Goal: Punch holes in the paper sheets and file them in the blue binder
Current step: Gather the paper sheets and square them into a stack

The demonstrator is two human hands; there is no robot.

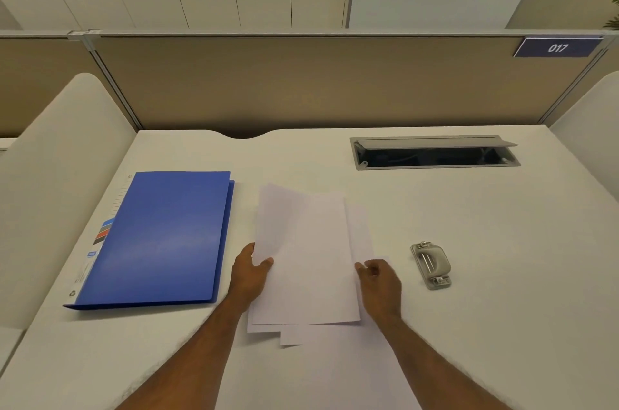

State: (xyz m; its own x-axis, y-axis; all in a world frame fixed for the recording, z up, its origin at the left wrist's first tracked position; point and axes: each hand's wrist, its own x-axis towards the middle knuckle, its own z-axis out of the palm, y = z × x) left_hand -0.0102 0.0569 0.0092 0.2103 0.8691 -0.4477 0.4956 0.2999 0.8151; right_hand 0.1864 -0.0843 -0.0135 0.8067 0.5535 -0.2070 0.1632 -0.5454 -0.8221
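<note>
A loose stack of white paper sheets [308,252] lies fanned out in the middle of the white desk [502,326]. My left hand [249,275] grips the stack's left edge, thumb on top. My right hand [380,279] pinches the right edge of the sheets. The closed blue binder [160,238] lies flat to the left, its spine with a coloured label facing left. A grey metal hole punch [431,265] sits on the desk to the right of the sheets, apart from both hands.
An open grey cable tray [435,152] is set into the desk at the back right. A tan partition [301,81] with a blue "017" sign [556,47] closes the far side. White curved side panels stand at left and right.
</note>
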